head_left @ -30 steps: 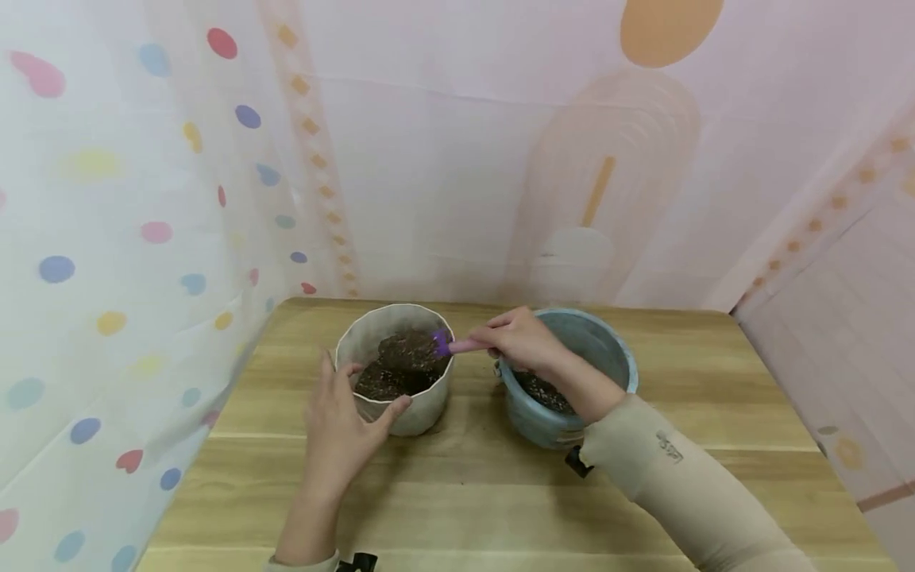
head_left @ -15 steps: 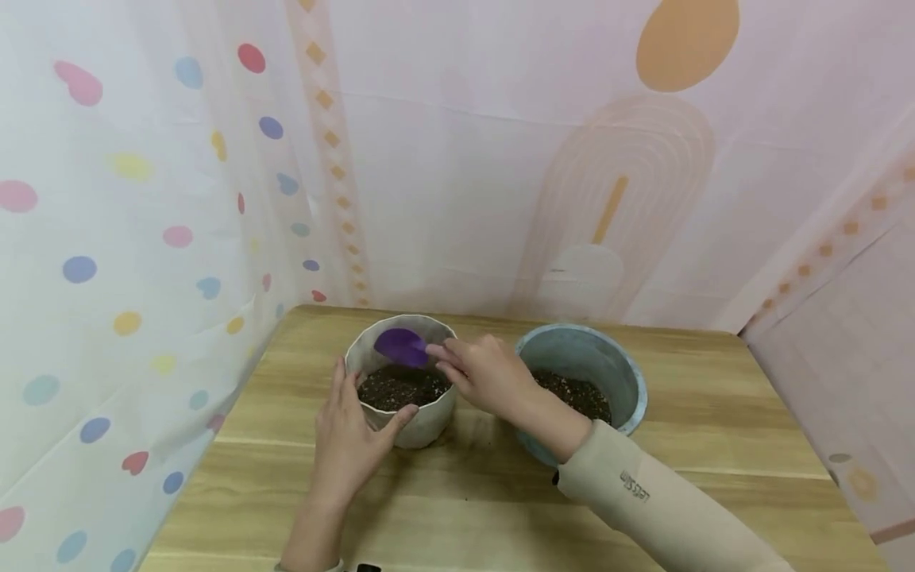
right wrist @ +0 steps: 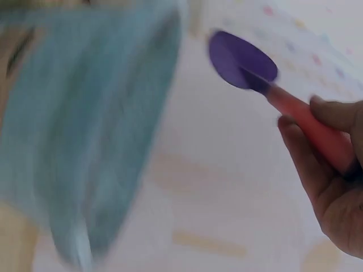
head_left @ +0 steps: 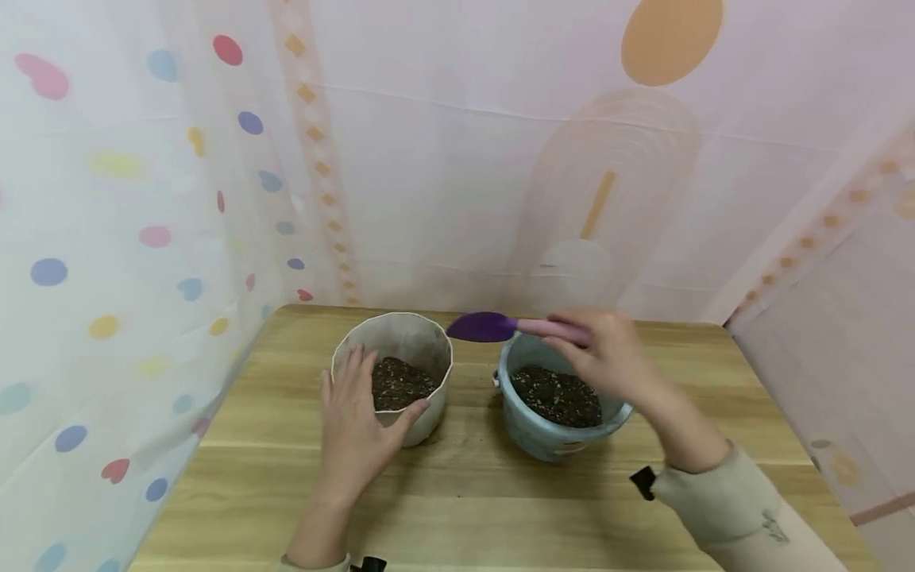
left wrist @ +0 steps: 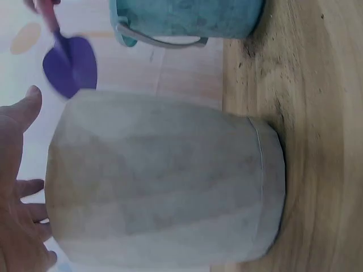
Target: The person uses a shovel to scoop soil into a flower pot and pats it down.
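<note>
My right hand (head_left: pixel 608 353) grips the pink handle of a purple-bladed trowel (head_left: pixel 482 326), raised over the rim of a blue bucket (head_left: pixel 543 441). Seen from the right wrist, the trowel blade (right wrist: pixel 241 61) carries no visible soil. Dark soil (head_left: pixel 557 395) lies in the bucket. To its left stands a whitish, many-sided pot (head_left: pixel 432 417), also partly filled with dark soil (head_left: pixel 400 384). My left hand (head_left: pixel 360 429) is at that pot's near left rim, fingers spread and thumb apart from them. From the left wrist, the pot's side (left wrist: pixel 164 181) hides some of the fingertips.
Both containers stand on a wooden table (head_left: pixel 457 524), with some soil crumbs near them. The bucket has a grey handle (left wrist: pixel 161 42) hanging at its side. Patterned cloth (head_left: pixel 429 199) hangs behind the table and along its left and right sides.
My right hand has swung the trowel from over the pot rightward to above the bucket. Soil on the blade a second ago is gone. My left hand stays by the pot's rim.
</note>
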The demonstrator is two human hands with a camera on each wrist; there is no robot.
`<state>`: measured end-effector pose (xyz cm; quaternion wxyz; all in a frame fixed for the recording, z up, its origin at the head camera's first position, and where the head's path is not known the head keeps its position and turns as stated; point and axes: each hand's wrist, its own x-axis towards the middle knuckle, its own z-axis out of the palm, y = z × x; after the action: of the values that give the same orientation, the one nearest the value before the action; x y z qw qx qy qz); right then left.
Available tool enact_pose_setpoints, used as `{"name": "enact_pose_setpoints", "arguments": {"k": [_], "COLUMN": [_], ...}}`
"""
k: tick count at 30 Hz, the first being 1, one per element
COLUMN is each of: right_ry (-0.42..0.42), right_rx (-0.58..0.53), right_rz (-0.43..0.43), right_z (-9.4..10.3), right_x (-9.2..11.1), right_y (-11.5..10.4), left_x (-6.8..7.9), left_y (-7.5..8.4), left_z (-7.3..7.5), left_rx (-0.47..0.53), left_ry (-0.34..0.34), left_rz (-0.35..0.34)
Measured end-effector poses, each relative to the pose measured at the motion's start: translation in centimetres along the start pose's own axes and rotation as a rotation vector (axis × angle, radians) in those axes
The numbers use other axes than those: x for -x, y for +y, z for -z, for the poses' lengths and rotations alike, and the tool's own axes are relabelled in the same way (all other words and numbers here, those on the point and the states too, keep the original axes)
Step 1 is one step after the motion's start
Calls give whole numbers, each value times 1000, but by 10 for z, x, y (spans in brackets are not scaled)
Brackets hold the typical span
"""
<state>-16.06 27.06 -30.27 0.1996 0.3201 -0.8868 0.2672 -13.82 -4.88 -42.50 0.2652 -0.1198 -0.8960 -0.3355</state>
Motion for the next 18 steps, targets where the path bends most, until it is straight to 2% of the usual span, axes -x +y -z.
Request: {"name": "enact_pose_setpoints", "arguments": {"k": [5,7,9,12,14,16,18], "right_ry": [-50,-57,-47,-74,-115,-169,-206], "right_rx": [64,81,124,153,164,144,135], "right_rz": [-65,-65,-24,70,115,126,123], "right_z": [50,61,64,52,39,23,8], "right_x": [22,27,32,34,34,33,31], "right_y": [9,10,13,19,24,28,31], "left_x": [0,2,3,6,6,5,4], "left_y": [17,29,42,58,66,71,73], "left_z": [-10,-18,-27,-44,-54,-63,-69], "left_rx": [103,158,189,230,233,241,221], "left_ry": [79,88,68,-41,-159,-277,-363], "left_rz": [-164,-221,-266,-272,-235,-182,-145]}}
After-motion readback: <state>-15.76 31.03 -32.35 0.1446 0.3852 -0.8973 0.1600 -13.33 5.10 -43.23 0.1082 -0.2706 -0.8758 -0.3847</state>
